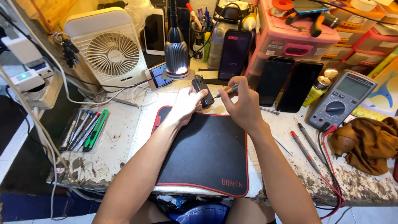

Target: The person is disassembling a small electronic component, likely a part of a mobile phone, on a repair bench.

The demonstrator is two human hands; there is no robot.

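My left hand (185, 105) holds a small black device (202, 89) upright above the far edge of a black mat with red trim (207, 153). My right hand (243, 103) grips a thin screwdriver with a blue and orange handle (227, 90), its tip pointing at the black device. Both hands sit close together under a grey desk lamp (175, 49) that shines down on them.
A white fan (110, 49) stands at the back left, with several screwdrivers (85, 129) in a clear tray below it. Phones (235, 54) lean at the back, beside pink drawers (290, 41). A multimeter (342, 99), its probes (306, 145) and a brown cloth (367, 141) lie at the right.
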